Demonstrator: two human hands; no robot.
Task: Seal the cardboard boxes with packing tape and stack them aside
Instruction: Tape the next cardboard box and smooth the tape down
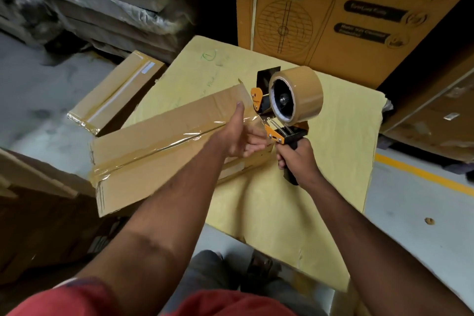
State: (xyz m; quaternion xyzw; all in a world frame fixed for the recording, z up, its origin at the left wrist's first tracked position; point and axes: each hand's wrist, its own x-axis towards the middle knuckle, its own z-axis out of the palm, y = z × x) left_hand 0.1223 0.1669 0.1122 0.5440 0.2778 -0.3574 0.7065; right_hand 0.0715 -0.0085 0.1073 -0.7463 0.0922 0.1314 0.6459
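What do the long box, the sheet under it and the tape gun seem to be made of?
Long box: brown cardboard, matte, creased at the edges, with glossy clear tape along its seam.
Sheet: pale yellow, matte, with torn edges, probably flat cardboard.
Tape gun: orange plates, likely painted metal, and a black grip, perhaps plastic. Its tape roll looks like shiny tan plastic film.

Grey concrete floor (38, 90) is showing dull patches and catching soft light at left. A yellow painted line (420, 174) is running diagonally across the floor at right. Plastic-wrapped stacks of flat goods (102, 2) are filling the upper left, sitting in dim shadow. A tall orange carton printed with a fan drawing (333, 7) is standing upright at the back. A pale yellow sheet-covered desk (320, 174) is occupying the centre.
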